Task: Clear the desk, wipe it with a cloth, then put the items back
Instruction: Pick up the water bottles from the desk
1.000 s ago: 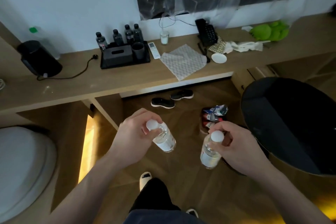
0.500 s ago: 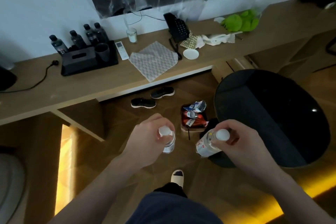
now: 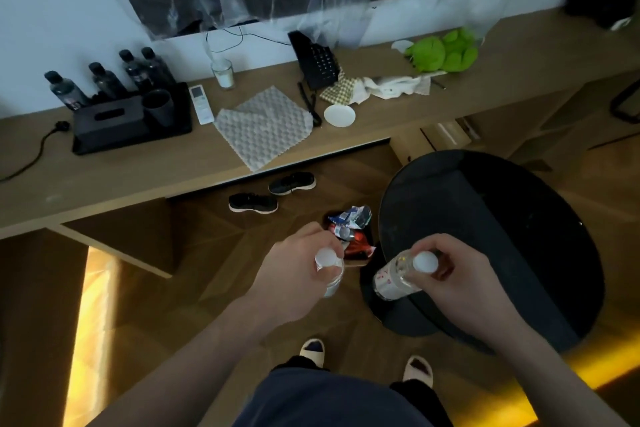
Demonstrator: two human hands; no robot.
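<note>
wooden desk (image 3: 104, 184), cloth (image 3: 265, 126), tray (image 3: 131, 135)

White wall (image 3: 52, 10), herringbone wood floor (image 3: 207, 270), round black table (image 3: 502, 236).

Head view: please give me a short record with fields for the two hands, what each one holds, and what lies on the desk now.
left hand: grips a clear water bottle near its white cap
right hand: grips a second water bottle by the neck, tilted
bottles' place: over the floor, away from the desk
on desk: grey cloth, black tray, remote control, black telephone, white saucer, green plush toy
</note>
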